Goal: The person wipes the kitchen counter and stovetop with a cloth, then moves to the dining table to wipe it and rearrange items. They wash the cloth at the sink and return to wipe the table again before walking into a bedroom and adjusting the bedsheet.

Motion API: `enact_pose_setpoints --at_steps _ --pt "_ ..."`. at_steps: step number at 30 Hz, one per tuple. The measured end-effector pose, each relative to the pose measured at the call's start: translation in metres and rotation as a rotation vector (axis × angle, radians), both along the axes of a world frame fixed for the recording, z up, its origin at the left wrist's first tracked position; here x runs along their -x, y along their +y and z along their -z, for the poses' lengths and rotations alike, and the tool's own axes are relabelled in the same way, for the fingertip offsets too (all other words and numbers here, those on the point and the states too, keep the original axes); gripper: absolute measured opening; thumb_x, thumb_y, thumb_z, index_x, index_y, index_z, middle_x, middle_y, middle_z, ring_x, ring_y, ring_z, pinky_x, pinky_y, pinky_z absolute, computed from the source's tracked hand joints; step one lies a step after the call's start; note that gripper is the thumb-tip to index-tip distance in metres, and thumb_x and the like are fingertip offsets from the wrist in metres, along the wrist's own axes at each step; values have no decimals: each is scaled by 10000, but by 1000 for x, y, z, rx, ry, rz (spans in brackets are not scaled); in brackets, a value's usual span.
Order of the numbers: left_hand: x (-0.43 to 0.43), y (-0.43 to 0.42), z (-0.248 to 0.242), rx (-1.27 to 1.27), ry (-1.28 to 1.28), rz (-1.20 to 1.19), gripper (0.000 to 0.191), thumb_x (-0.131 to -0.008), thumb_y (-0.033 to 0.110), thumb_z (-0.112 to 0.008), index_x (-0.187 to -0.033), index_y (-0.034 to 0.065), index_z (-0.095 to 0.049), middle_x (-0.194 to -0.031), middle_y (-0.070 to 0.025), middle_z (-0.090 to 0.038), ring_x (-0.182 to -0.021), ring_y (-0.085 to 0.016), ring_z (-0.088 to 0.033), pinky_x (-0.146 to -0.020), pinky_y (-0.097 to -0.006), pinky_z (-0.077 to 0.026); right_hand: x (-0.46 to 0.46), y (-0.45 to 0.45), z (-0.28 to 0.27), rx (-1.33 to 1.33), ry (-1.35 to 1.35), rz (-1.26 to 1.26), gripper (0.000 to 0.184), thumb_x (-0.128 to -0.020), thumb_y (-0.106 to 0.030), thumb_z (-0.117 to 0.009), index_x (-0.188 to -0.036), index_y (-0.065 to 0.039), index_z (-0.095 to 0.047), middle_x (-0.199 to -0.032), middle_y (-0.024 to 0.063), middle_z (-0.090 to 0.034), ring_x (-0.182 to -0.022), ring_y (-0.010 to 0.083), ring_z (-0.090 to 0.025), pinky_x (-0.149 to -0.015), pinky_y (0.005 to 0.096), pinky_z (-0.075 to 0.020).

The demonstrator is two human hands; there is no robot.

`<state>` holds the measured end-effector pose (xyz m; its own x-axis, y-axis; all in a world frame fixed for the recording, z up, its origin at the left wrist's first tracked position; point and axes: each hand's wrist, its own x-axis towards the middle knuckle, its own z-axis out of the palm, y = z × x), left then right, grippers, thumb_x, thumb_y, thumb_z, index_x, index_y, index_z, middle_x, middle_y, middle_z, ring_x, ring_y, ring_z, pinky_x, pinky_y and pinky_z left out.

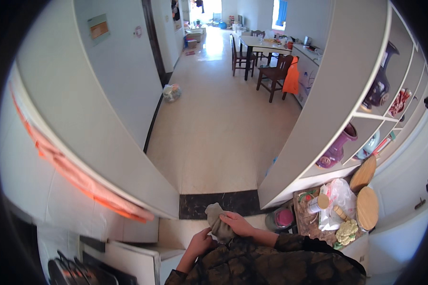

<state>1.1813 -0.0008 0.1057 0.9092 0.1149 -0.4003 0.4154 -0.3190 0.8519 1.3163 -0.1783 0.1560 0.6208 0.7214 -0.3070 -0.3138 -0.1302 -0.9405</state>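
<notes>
A crumpled grey-brown cloth (219, 226) is bunched up in front of my body, above the dark patterned clothing I wear. My right hand (237, 223) grips its upper right side, with the thumb lying over the folds. At the cloth's lower left is my left hand (201, 242), its index finger extended and touching the edge of the cloth; the other fingers are curled and partly hidden, so whether they pinch any cloth is unclear.
A doorway with a dark stone threshold (217, 205) lies ahead. At right, a wooden board (306, 228) bears cauliflower (346, 231) and a plastic bag (339, 199), beside a pink-lidded jar (283, 217). An open cabinet door (132, 262) and pans (75, 270) are lower left.
</notes>
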Motion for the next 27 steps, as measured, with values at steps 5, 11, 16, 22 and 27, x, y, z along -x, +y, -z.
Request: enact_pose_setpoints --at_steps 5,11,16,22,27 --pt "-134 99 37 -102 -91 29 370 -981 217 -537 -1252 17 -690 -865 -163 -750 -855 -297 -730 -835 -396 -568 -91 50 -36 -129 6 74 426 -1105 -317 -509 -1393 -13 -585 -1221 13 -669 -1111 95 -567 -996 280 -452" --pt "-288 131 85 554 -178 -32 441 -993 373 -624 -1334 92 -630 -1304 -106 -652 -1219 -244 -613 -937 -383 -548 -199 107 -66 -110 -47 -74 378 -1095 -293 -515 -1333 -12 -601 -1164 60 -673 -1055 163 -604 -967 305 -478" --pt "-436 171 46 94 -673 324 459 -967 357 -672 -1332 83 -625 -1323 -113 -653 -1237 -262 -610 -994 -409 -526 -324 147 -68 106 -685 -220 390 -1060 -317 -546 -1275 0 -620 -1153 188 -673 -1046 360 -660 -917 400 -532" --pt "-635 209 -52 1062 -451 -79 515 -995 386 -649 -1383 58 -565 -1349 -144 -645 -1222 -277 -640 -1065 -439 -515 -523 182 -108 368 -789 -46 414 -1065 -336 -544 -1295 -1 -625 -1138 188 -700 -1081 342 -678 -889 433 -546" --pt "-740 264 -32 1341 -182 -158 571 -1069 441 -491 -1520 94 -440 -1502 -128 -537 -1370 -270 -534 -1144 -504 -441 -652 221 -122 -198 115 188 403 -1097 -345 -525 -1296 -10 -629 -1121 48 -705 -1055 113 -631 -919 305 -522"
